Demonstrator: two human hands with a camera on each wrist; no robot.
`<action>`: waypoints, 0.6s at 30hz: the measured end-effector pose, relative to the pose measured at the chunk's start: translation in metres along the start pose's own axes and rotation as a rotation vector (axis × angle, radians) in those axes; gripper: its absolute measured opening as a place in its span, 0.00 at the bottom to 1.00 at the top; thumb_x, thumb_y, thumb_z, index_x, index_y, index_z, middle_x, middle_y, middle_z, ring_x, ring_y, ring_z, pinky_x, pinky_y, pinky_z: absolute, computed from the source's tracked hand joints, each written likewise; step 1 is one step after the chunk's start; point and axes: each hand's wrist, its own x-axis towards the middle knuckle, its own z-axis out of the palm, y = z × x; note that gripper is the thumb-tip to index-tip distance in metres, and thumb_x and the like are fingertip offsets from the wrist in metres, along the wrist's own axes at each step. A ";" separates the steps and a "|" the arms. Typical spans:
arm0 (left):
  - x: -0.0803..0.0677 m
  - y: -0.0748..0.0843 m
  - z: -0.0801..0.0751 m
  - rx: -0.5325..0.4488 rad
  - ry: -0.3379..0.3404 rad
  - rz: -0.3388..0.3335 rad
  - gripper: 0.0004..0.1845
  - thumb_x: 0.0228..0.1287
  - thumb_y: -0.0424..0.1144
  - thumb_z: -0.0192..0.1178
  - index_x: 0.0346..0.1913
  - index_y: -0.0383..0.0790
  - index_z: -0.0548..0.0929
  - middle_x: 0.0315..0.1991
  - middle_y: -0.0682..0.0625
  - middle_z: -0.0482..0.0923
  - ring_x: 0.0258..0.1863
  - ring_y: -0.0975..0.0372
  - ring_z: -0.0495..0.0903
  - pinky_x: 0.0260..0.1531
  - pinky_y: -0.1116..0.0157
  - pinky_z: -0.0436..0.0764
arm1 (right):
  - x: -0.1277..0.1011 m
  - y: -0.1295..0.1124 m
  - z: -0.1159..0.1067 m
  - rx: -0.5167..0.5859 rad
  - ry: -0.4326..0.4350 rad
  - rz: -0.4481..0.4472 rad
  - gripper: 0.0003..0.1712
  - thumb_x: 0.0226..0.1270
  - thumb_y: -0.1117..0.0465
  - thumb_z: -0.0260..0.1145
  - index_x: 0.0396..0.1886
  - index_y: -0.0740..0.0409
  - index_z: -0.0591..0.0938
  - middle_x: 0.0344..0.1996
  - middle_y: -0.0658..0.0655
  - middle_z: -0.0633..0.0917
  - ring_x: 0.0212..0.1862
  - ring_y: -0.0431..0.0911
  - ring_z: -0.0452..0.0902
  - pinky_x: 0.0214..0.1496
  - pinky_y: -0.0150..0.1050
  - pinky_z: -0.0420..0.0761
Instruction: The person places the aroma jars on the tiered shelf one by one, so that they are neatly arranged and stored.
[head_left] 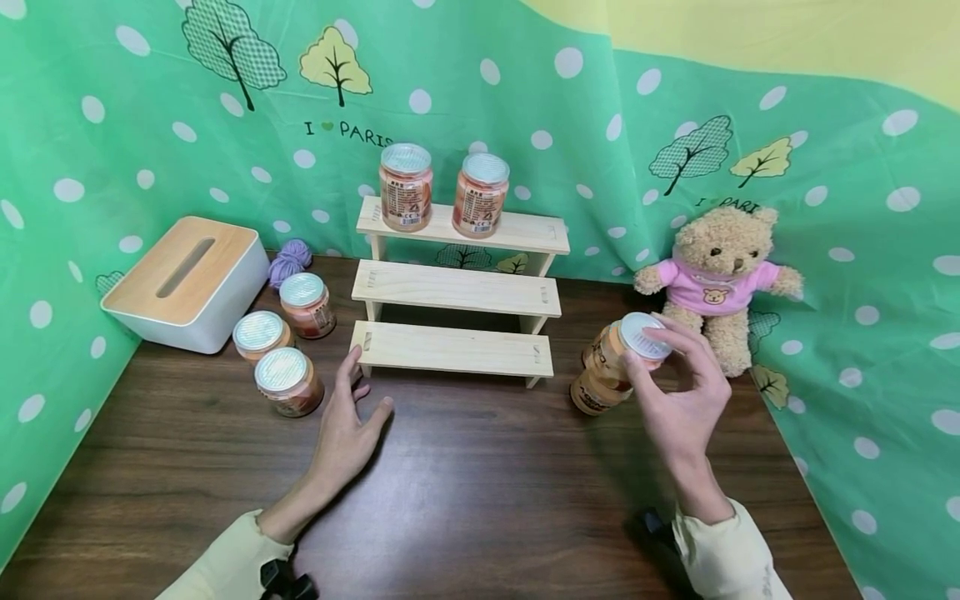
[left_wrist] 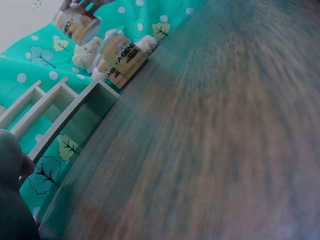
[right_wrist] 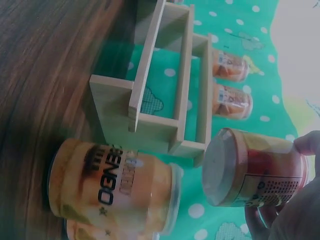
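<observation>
Dark wooden table, green polka-dot cloth backdrop, right hand gripping white-lidded orange jar near right edge, left hand flat, fingers spread, empty.

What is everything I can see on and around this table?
Jars on top shelf: two, orange with white lids, side by side.
Jars at left: three, orange, by the tissue box.
Held jar: one, orange, in the right hand.
Jars at right: two, orange, under the held jar.
Stepped shelf: one, pale wood, table centre.
Tissue box: one, white with wooden lid, far left.
Yarn ball: one, purple, behind the left jars.
Teddy bear: one, tan, pink shirt, right.
Table: dark wood.
Left hand: open, on the table.
Right hand: gripping the jar's lid.
</observation>
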 end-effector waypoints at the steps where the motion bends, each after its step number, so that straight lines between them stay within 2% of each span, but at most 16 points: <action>1: 0.000 0.001 0.000 0.003 0.001 0.000 0.51 0.71 0.27 0.71 0.90 0.51 0.56 0.86 0.43 0.62 0.77 0.47 0.73 0.70 0.72 0.79 | 0.000 0.001 0.002 0.000 -0.006 -0.001 0.18 0.55 0.80 0.78 0.46 0.83 0.87 0.55 0.70 0.89 0.58 0.52 0.86 0.50 0.30 0.85; 5: 0.000 0.010 -0.001 0.004 0.007 -0.012 0.50 0.70 0.28 0.70 0.89 0.48 0.57 0.86 0.42 0.63 0.76 0.45 0.74 0.70 0.67 0.81 | 0.003 0.002 0.010 -0.009 -0.020 -0.001 0.18 0.54 0.78 0.79 0.47 0.81 0.88 0.55 0.72 0.88 0.59 0.52 0.85 0.54 0.31 0.85; 12: -0.001 0.029 -0.005 -0.023 -0.013 -0.035 0.48 0.70 0.26 0.68 0.88 0.37 0.57 0.85 0.35 0.62 0.76 0.38 0.73 0.71 0.46 0.82 | 0.011 -0.001 0.022 0.049 -0.026 0.007 0.19 0.54 0.79 0.79 0.46 0.81 0.88 0.55 0.70 0.89 0.61 0.54 0.83 0.55 0.34 0.84; 15: -0.001 0.032 -0.007 -0.030 -0.023 -0.059 0.47 0.71 0.26 0.67 0.88 0.36 0.56 0.86 0.36 0.60 0.77 0.38 0.72 0.72 0.43 0.80 | 0.016 -0.002 0.028 0.071 -0.036 0.006 0.18 0.54 0.78 0.79 0.46 0.80 0.89 0.55 0.69 0.89 0.60 0.55 0.84 0.58 0.35 0.85; 18: -0.001 0.032 -0.006 -0.012 -0.018 -0.052 0.47 0.70 0.26 0.68 0.88 0.35 0.57 0.86 0.36 0.60 0.76 0.38 0.73 0.72 0.47 0.81 | 0.021 -0.004 0.032 0.075 -0.037 0.010 0.17 0.55 0.78 0.79 0.46 0.80 0.89 0.55 0.70 0.89 0.61 0.55 0.85 0.59 0.35 0.86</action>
